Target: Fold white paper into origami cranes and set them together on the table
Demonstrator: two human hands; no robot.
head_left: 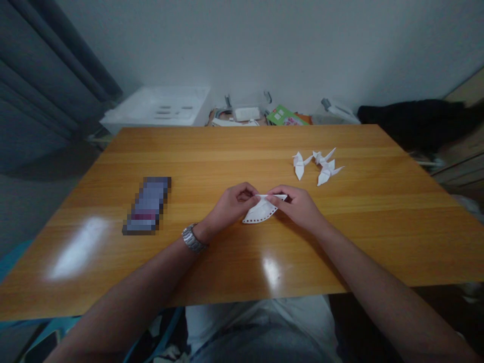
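Between my two hands is a folded piece of white paper (260,212), shaped like a fan with a row of small dark holes or dots along its curved lower edge. My left hand (238,201), with a metal watch on the wrist, pinches its upper left part between thumb and fingers. On the upper right, my right hand (297,204) pinches the same paper with thumb on top. Beyond my right hand, several folded white paper cranes (299,165) lie close together on the table.
The wooden table (212,156) has a phone (149,204), pixelated, on its left. Behind the far edge are a white tray-like box (151,103), a green booklet (283,115) and a dark cloth (401,118). A grey curtain (45,75) hangs at the left.
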